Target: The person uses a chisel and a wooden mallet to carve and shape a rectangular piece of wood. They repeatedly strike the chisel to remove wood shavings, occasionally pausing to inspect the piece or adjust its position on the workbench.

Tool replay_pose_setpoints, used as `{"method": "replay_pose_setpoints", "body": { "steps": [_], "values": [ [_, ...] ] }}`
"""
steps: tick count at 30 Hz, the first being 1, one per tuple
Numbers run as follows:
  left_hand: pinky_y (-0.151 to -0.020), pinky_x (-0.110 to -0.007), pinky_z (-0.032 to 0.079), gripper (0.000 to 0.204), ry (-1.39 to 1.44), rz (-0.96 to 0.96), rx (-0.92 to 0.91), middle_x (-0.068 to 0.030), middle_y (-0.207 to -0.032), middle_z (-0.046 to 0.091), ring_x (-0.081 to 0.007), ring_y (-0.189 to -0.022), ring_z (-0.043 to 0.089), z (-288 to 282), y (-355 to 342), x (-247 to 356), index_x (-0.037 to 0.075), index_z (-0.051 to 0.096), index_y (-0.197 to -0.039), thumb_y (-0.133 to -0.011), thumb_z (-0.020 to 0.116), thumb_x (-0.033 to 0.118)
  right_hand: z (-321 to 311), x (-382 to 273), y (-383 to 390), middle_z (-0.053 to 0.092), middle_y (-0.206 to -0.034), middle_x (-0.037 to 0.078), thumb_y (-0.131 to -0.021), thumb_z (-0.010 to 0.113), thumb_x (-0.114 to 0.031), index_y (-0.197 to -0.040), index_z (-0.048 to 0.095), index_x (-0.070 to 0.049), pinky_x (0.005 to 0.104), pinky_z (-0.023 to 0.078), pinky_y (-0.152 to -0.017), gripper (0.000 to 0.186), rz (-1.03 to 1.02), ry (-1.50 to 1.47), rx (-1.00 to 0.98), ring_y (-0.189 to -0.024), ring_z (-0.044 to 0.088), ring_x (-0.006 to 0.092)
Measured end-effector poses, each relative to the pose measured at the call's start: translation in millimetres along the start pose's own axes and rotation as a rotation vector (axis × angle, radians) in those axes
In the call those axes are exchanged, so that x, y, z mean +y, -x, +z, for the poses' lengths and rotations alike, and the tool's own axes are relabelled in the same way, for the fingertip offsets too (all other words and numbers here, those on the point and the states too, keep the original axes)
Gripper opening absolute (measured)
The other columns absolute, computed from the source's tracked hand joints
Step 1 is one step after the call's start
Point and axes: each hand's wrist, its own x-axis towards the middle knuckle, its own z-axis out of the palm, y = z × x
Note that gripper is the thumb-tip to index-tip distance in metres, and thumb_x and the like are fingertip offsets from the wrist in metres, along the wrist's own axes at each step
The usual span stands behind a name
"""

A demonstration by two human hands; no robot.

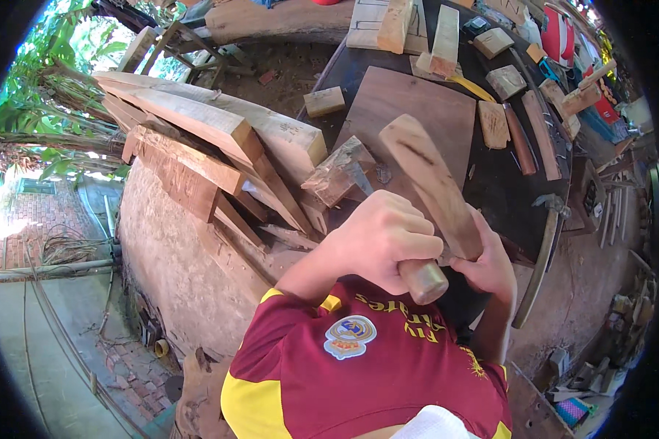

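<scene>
My left hand (388,238) is closed in a fist round a thick, round wooden handle (423,282), whose butt end points toward me. What this handle belongs to is hidden by the fist. My right hand (494,263) grips the lower end of a long, flat piece of wood (433,186) with a rounded top and a dark streak along its face. That piece stands tilted, its upper end leaning left over a brown board (425,95). Just beyond my left hand lies a rough wooden block (339,172) with a greyish patch at its side.
Several thick planks (227,124) are stacked at the left. On the dark table (505,197) lie wood blocks (493,124), a reddish-brown wooden handle (520,139) and a yellow strip (474,88). At its right edge rests a hammer (540,256) with a long curved handle.
</scene>
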Motion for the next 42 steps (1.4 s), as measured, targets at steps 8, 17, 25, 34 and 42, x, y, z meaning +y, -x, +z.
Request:
{"method": "replay_pose_setpoints", "body": {
  "steps": [8, 17, 25, 34, 42],
  "values": [
    [-0.046, -0.037, 0.036, 0.026, -0.038, -0.026, 0.068, -0.0025, -0.060, 0.046, -0.0250, -0.051, 0.050, 7, -14, -15, 0.011, 0.055, -0.069, -0.056, 0.072, 0.025, 9, 16, 10, 0.058, -0.130, 0.016, -0.067, 0.073, -0.003, -0.141, 0.039, 0.000, 0.0369, 0.038, -0.105, 0.081, 0.022, -0.126, 0.174, -0.122, 0.053, 0.0223],
    [-0.046, -0.038, 0.037, 0.024, -0.204, -0.136, 0.128, -0.0045, -0.056, 0.045, -0.0281, -0.051, 0.051, 17, -23, -30, 0.011, 0.052, -0.066, -0.051, 0.070, 0.021, 8, 13, 14, 0.053, -0.135, 0.014, -0.067, 0.072, -0.001, -0.143, 0.036, 0.001, 0.0374, 0.036, -0.108, 0.085, 0.075, -0.134, 0.154, -0.127, 0.049, 0.0229],
    [-0.047, -0.038, 0.040, 0.025, -0.192, -0.163, 0.175, -0.0055, -0.058, 0.048, -0.0288, -0.053, 0.053, 14, -29, -31, 0.011, 0.057, -0.069, -0.050, 0.071, 0.020, 8, 14, 14, 0.052, -0.135, 0.014, -0.067, 0.070, 0.001, -0.144, 0.035, 0.000, 0.0374, 0.034, -0.109, 0.085, 0.103, -0.205, 0.145, -0.128, 0.047, 0.0225],
    [-0.049, -0.037, 0.044, 0.024, -0.299, -0.240, 0.324, -0.0077, -0.060, 0.054, -0.0297, -0.056, 0.058, 15, -47, -43, 0.010, 0.057, -0.068, -0.049, 0.071, 0.016, 7, 15, 15, 0.051, -0.137, 0.014, -0.068, 0.071, 0.000, -0.145, 0.034, 0.001, 0.0376, 0.034, -0.109, 0.086, 0.143, -0.178, 0.153, -0.129, 0.046, 0.0229],
    [-0.050, -0.040, 0.047, 0.022, -0.332, -0.315, 0.469, -0.0087, -0.060, 0.057, -0.0309, -0.058, 0.060, 18, -62, -51, 0.010, 0.058, -0.067, -0.049, 0.070, 0.016, 8, 16, 16, 0.050, -0.138, 0.014, -0.067, 0.071, 0.003, -0.146, 0.033, -0.001, 0.0376, 0.034, -0.109, 0.087, 0.175, -0.217, 0.159, -0.129, 0.046, 0.0231]
  ]
}}
